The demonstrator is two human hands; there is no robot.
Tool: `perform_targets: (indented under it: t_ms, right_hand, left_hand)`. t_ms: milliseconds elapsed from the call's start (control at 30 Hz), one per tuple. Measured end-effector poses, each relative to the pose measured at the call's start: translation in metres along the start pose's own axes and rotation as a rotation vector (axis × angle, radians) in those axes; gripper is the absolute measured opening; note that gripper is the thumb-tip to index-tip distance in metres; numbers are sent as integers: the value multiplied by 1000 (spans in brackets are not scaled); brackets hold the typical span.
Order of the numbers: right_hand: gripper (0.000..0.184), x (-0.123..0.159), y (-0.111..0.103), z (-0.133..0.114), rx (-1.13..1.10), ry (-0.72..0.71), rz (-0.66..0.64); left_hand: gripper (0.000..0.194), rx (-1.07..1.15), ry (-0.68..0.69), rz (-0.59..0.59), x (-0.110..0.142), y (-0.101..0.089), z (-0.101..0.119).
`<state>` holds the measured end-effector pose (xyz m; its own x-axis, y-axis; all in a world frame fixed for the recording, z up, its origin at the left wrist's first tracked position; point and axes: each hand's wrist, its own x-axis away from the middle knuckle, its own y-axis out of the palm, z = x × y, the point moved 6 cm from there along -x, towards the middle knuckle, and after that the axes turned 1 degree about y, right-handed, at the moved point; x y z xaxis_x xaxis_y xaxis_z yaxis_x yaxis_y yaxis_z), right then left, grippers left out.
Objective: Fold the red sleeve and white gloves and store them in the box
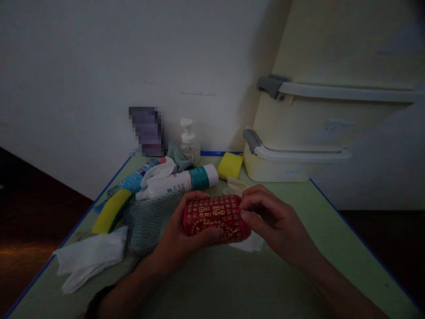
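A rounded red container (212, 215) with gold Chinese-style characters lies sideways above the table. My left hand (181, 232) is wrapped round its left part, thumb across the front. With thumb and fingertips, my right hand (270, 219) pinches the container's right end; what exactly lies between those fingertips is too small to make out. Behind the container, a crumpled pale wrapper or tissue (254, 243) shows partly on the table. To the left of my left hand lies a grey-green mesh cloth (149, 219), with a white and teal tube-shaped bottle (179, 182) above it.
On the green table (212, 288) lie a folded white cloth (93, 252), two yellow sponges (111, 212) and a blue bottle (134, 178). A pump bottle (190, 144) and a pixelated upright phone-like object (148, 130) stand by the wall. Stacked cream storage boxes (299, 124) rise back right.
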<state>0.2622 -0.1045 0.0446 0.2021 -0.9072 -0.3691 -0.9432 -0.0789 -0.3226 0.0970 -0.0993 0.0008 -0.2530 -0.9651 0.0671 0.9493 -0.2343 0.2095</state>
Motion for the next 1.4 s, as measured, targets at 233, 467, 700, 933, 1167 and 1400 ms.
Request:
perform_targets:
  t_ms: [233, 467, 700, 933, 1167, 1400]
  right_hand:
    - [9, 2, 4, 21, -135, 238, -41]
    - [11, -1, 0, 19, -138, 122, -80]
    - [13, 0, 4, 35, -384, 146, 9]
    - [32, 5, 17, 35, -415, 241, -29]
    - [37, -8, 12, 47, -38, 150, -38]
    - [62, -7, 21, 63, 61, 44, -191]
  left_hand:
    - [46, -212, 269, 50, 5, 1, 8]
    - [50, -154, 149, 96, 0, -1, 4]
    - [52, 14, -2, 38, -4, -2, -3]
    - [50, 28, 46, -113, -2, 2, -1]
    - [53, -505, 339, 18, -16, 2, 4]
    - [73, -997, 554, -218, -16, -3, 3]
